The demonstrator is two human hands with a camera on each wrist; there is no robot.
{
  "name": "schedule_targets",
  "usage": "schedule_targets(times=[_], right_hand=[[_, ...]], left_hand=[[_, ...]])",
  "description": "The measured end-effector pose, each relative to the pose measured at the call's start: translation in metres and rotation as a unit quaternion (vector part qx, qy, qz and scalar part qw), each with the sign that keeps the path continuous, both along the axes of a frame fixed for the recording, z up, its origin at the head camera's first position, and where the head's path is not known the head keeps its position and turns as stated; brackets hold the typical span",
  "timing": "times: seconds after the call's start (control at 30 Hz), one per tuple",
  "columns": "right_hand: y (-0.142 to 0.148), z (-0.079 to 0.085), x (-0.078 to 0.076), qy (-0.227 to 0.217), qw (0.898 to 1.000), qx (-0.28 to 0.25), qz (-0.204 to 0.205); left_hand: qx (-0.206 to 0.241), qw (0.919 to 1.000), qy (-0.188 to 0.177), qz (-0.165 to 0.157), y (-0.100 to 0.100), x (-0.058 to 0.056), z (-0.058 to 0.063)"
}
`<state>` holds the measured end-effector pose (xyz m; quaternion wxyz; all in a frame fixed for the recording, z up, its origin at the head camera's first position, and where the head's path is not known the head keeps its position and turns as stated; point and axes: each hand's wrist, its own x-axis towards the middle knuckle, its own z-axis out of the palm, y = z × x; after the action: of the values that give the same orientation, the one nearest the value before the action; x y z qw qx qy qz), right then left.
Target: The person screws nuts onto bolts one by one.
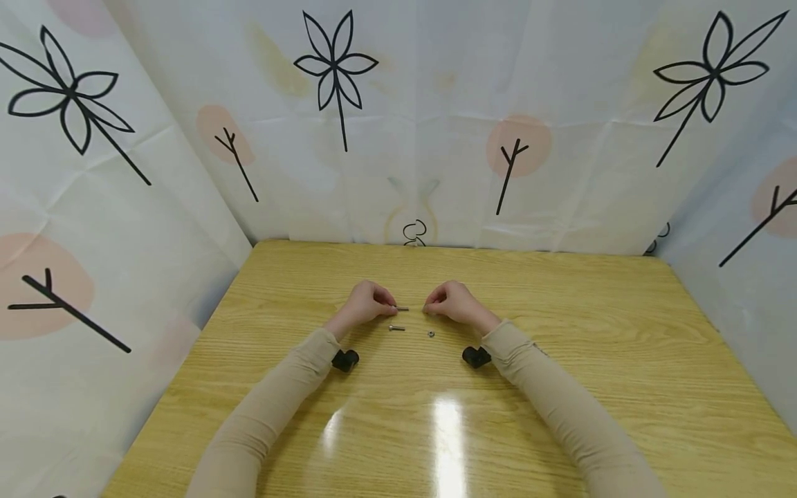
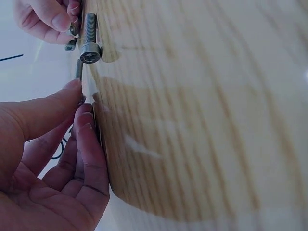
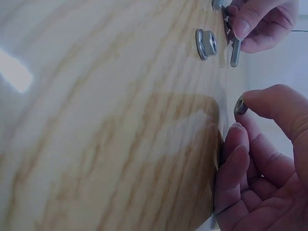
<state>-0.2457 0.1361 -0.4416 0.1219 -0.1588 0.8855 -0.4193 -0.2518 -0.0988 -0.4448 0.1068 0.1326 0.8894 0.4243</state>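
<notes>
Two hands are positioned over a wood-grain table (image 1: 560, 373), a gap being provided between them. At far left, a beige-sleeved left forearm (image 1: 274, 408) is extended forward, and a black fitting (image 1: 345, 360) is located beside the wrist. By the left hand (image 1: 372, 301), a bolt (image 1: 403, 308) is pinched between thumb and fingers toward its head end, which is largely covered. The threaded shank is projected to the right; it is presumably held so in order that the thread be kept clear of the fingertips. Nearer the person, a loose bolt (image 1: 396, 328) is laid flat, head to the left, roughly parallel to the held one; the position is judged convenient to the left hand. To the right of the gap, a nut (image 3: 240, 105) is gripped between thumb and finger of the right hand (image 1: 456, 303), apparently by its rim, so that the bore is not covered. Bolt and nut are not in contact. A flanged nut (image 3: 207, 44) is seated on the table, flange down, an attitude likely favoured for stability. At far right, a second black fitting (image 1: 477, 357) is located beside the wrist.
</notes>
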Motion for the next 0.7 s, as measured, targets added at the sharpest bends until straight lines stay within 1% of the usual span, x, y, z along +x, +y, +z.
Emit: schedule_targets(times=[0.13, 0.23, 0.3, 0.43, 0.53, 0.6, 0.7], right_hand=[[0.003, 0.003, 0.001, -0.025, 1.000, -0.018, 0.000], [0.007, 0.005, 0.002, -0.049, 0.998, -0.047, -0.005], [0.009, 0.006, 0.002, -0.061, 0.996, -0.069, -0.008], [0.013, 0.009, 0.002, -0.086, 0.989, -0.123, -0.018], [0.015, 0.012, 0.004, -0.109, 0.977, -0.182, -0.034], [0.017, 0.014, 0.005, -0.124, 0.966, -0.224, -0.044], [0.019, 0.017, 0.008, -0.141, 0.948, -0.279, -0.053]], left_hand=[[0.005, 1.0000, 0.003, 0.001, 0.001, 0.000, 0.000], [0.016, 0.9998, 0.006, 0.006, 0.001, 0.000, 0.001], [0.034, 0.9994, 0.001, 0.012, 0.002, 0.002, 0.003], [0.092, 0.9954, -0.017, 0.021, 0.008, 0.004, 0.010], [0.133, 0.9902, -0.034, 0.022, 0.014, 0.007, 0.019], [0.154, 0.9871, -0.038, 0.019, 0.019, 0.010, 0.025], [0.182, 0.9826, -0.034, 0.017, 0.025, 0.015, 0.030]])
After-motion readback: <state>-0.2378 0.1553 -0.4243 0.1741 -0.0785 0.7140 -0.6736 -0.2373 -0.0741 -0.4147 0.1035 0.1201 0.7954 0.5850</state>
